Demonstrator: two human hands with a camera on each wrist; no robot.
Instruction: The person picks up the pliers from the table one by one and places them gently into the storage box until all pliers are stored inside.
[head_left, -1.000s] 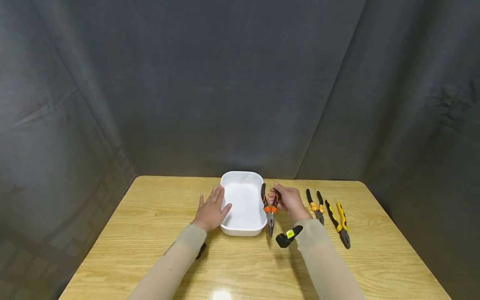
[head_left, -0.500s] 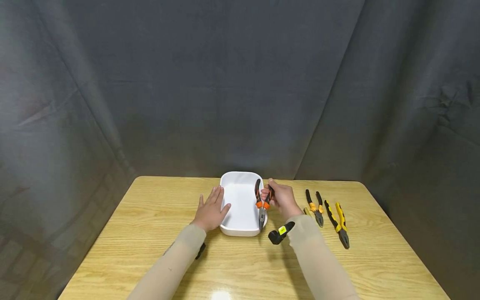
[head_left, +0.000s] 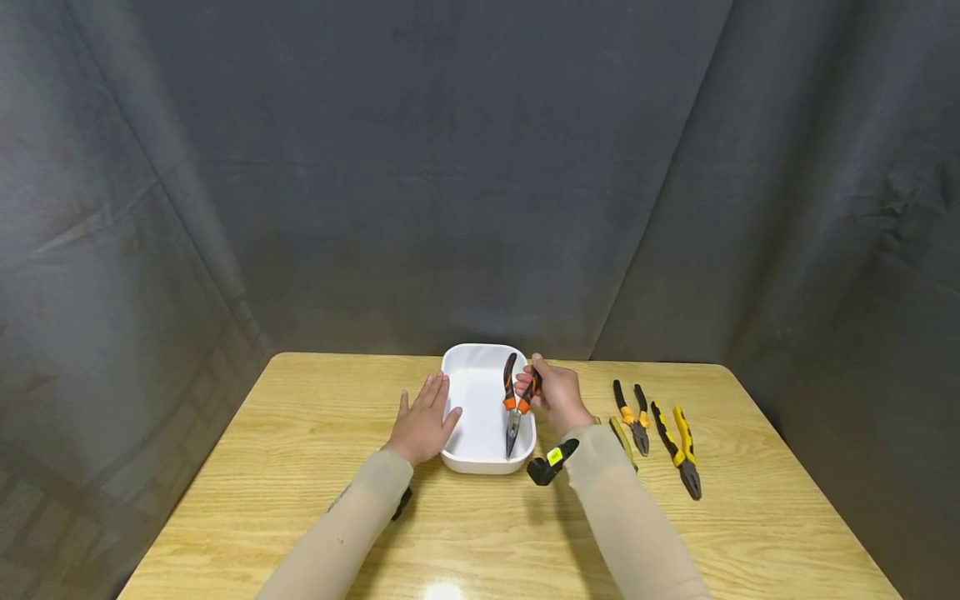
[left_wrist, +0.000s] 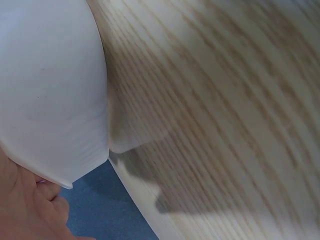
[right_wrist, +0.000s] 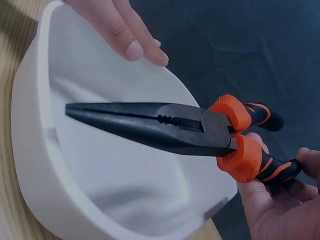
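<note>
1. Wooden table (head_left: 247,500), dark curtain (head_left: 420,208) behind.
2. Right hand (head_left: 557,393): pinching one handle (right_wrist: 250,161) of pliers (right_wrist: 205,131), just left of it, over white box (head_left: 480,421).
3. Left hand (head_left: 422,423): spread, against white box.
4. Pliers probably stiff, nose-heavy; grip both handles.

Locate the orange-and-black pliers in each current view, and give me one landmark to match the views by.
Head: right of centre, in the lower half; the orange-and-black pliers, in the right hand, appear against the right side of the white tray.
Left wrist: not in the picture.
Right wrist: across the middle, nose pointing left, handles at right.
Shared landmark: the white tray, at upper left in the left wrist view.
</note>
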